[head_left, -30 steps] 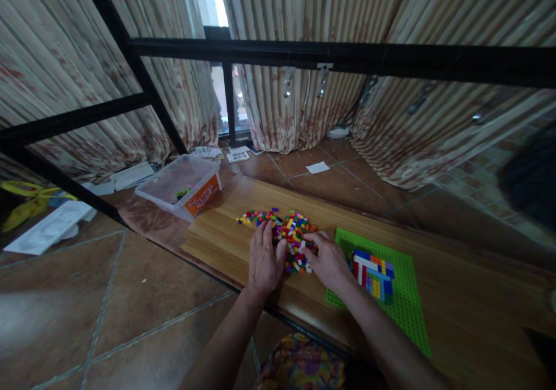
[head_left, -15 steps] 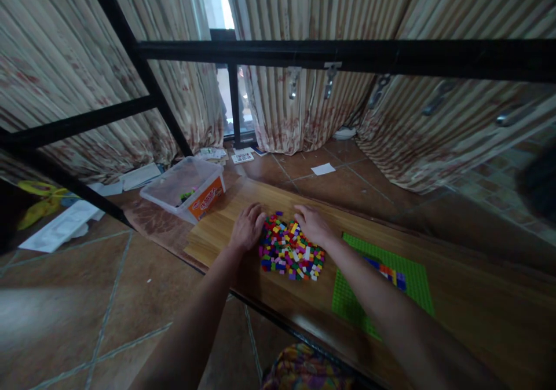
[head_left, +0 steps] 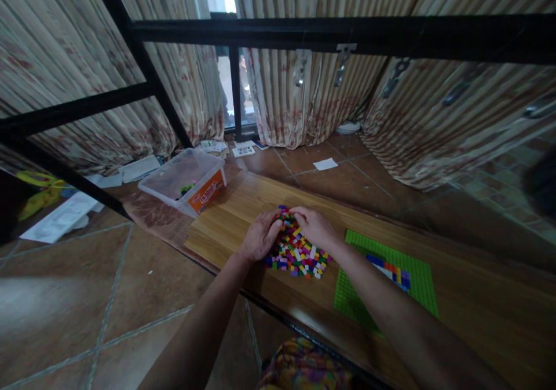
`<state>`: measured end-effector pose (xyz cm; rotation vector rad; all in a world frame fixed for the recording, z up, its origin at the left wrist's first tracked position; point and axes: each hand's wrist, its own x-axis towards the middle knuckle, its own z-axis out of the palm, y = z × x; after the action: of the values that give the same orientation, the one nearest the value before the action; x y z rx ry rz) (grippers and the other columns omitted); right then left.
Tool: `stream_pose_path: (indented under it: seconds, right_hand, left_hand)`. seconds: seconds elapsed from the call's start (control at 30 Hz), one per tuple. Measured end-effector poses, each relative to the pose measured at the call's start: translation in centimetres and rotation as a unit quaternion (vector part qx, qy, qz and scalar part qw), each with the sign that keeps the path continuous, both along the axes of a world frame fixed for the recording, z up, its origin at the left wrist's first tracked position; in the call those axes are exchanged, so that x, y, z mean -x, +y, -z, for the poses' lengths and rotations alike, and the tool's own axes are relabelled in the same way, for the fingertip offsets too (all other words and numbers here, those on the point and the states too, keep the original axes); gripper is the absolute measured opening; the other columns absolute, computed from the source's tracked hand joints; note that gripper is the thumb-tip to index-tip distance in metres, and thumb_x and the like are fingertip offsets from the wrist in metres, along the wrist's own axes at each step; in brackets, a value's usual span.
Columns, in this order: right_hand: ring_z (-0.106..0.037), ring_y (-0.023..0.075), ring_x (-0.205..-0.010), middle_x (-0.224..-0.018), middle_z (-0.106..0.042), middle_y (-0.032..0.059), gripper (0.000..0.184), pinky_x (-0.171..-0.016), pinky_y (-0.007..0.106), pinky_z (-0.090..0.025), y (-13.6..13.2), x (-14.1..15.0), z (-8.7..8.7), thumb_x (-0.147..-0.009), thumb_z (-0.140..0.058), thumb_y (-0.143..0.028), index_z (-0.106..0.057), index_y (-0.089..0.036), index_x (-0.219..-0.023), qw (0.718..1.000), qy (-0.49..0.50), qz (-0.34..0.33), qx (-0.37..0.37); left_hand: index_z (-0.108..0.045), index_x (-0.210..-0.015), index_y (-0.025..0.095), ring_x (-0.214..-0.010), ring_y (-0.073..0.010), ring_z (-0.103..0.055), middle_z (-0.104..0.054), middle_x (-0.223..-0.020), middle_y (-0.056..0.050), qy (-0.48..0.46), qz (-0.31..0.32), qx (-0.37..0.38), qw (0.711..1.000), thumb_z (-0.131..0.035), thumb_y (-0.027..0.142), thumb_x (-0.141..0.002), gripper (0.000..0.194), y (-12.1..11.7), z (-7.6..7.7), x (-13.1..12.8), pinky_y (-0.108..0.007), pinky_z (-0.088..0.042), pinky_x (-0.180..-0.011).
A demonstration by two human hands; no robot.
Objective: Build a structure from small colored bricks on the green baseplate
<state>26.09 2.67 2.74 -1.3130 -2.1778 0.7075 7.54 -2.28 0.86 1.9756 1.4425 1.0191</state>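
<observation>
A heap of small toy building bricks (head_left: 299,254) in many colours lies on the wooden board. My left hand (head_left: 262,234) cups the upper left side of the heap, its fingers stretched along the bricks. Across from it, my right hand (head_left: 315,226) rests at the upper right side with fingers bent loosely over the edge. Neither hand shows a brick held between its fingers. Under my right forearm lies a green studded baseplate (head_left: 417,280), partly hidden. On it sits a group of joined bricks (head_left: 402,277) in blue, orange, purple and other colours.
A clear plastic box (head_left: 174,175) with an orange label and a few bricks inside stands beyond the left end of the wooden board (head_left: 226,222). Black metal bars (head_left: 269,31) cross above. Papers (head_left: 325,164) and white packaging (head_left: 61,219) lie on the tiled floor.
My left hand has moved right against the heap, and the heap's left side has shifted inward. The hands are closer together. The camera view has shifted slightly.
</observation>
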Motion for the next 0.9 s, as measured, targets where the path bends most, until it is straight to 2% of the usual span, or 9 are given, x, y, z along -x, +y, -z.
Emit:
stream_pose_path:
  seconds: [0.13, 0.23, 0.33, 0.5, 0.67, 0.77, 0.9]
  right_hand:
    - [-0.067, 0.02, -0.097, -0.104, -0.074, 0.0058, 0.028, -0.089, 0.032, -0.048, 0.6, 0.6, 0.0, -0.09, -0.047, -0.015, -0.071, -0.021, -0.103, 0.999, 0.012, 0.042, 0.008]
    - [-0.066, 0.0196, -0.093, -0.101, -0.073, 0.0052, 0.027, -0.086, 0.032, -0.048, 0.5, 1.2, 0.1, -0.086, -0.053, -0.013, -0.071, -0.022, -0.104, 1.0, -0.005, 0.017, 0.021]
    - [-0.063, 0.02, -0.099, -0.106, -0.069, 0.0066, 0.03, -0.091, 0.033, -0.045, 0.1, 1.6, 0.0, -0.082, -0.058, -0.01, -0.07, -0.021, -0.107, 0.999, -0.041, -0.023, 0.013]
    - [-0.057, 0.0222, -0.107, -0.11, -0.065, 0.0081, 0.033, -0.095, 0.033, -0.04, -0.2, 1.8, -0.7, -0.079, -0.058, -0.007, -0.07, -0.02, -0.107, 0.991, -0.121, -0.055, -0.005]
    - [-0.055, 0.0243, -0.105, -0.106, -0.065, 0.0086, 0.027, -0.093, 0.036, -0.039, -0.3, 1.9, -1.1, -0.082, -0.058, -0.012, -0.071, -0.02, -0.105, 0.983, -0.172, -0.062, -0.022]
    - [-0.055, 0.0239, -0.103, -0.104, -0.065, 0.0084, 0.026, -0.095, 0.037, -0.038, -0.7, 1.6, -1.5, -0.084, -0.057, -0.014, -0.07, -0.019, -0.105, 0.983, -0.169, -0.062, -0.046]
    - [-0.057, 0.0222, -0.102, -0.103, -0.064, 0.0076, 0.025, -0.095, 0.036, -0.041, -2.9, 0.4, -2.9, -0.087, -0.055, -0.017, -0.068, -0.019, -0.107, 0.992, -0.095, -0.011, -0.083]
  left_hand:
    - [-0.051, -0.133, 0.016, -0.125, -0.0231, -0.053, -0.059, -0.132, -0.012, -0.169, -0.094, 0.02, 0.981, -0.034, 0.051, -0.095, 0.055, -0.4, 0.9, 0.4, -0.04, -0.04, -0.108]
    - [-0.053, -0.129, 0.013, -0.123, -0.0234, -0.056, -0.061, -0.129, -0.014, -0.299, -0.147, 0.016, 0.943, -0.036, 0.056, -0.093, 0.059, 0.0, 1.6, 0.7, -0.041, -0.041, -0.108]
    - [-0.056, -0.124, 0.012, -0.118, -0.024, -0.059, -0.064, -0.124, -0.015, -0.375, -0.162, 0.015, 0.913, -0.042, 0.06, -0.089, 0.061, 0.4, 1.9, 0.7, -0.041, -0.042, -0.107]
    - [-0.059, -0.12, 0.014, -0.115, -0.0244, -0.06, -0.066, -0.12, -0.014, -0.408, -0.17, 0.018, 0.897, -0.049, 0.062, -0.085, 0.06, 0.5, 1.9, 0.6, -0.04, -0.043, -0.105]
    - [-0.061, -0.118, 0.015, -0.113, -0.0243, -0.061, -0.067, -0.117, -0.013, -0.413, -0.175, 0.022, 0.894, -0.051, 0.062, -0.083, 0.06, 0.5, 1.8, 0.6, -0.041, -0.044, -0.104]
    - [-0.062, -0.117, 0.014, -0.111, -0.0239, -0.062, -0.067, -0.115, -0.013, -0.41, -0.181, 0.021, 0.894, -0.052, 0.061, -0.083, 0.059, 0.7, 2.0, 0.6, -0.041, -0.045, -0.102]
    - [-0.062, -0.116, 0.014, -0.109, -0.023, -0.063, -0.068, -0.114, -0.013, -0.428, -0.194, 0.014, 0.883, -0.057, 0.058, -0.081, 0.056, 1.1, 2.2, 0.9, -0.04, -0.045, -0.102]
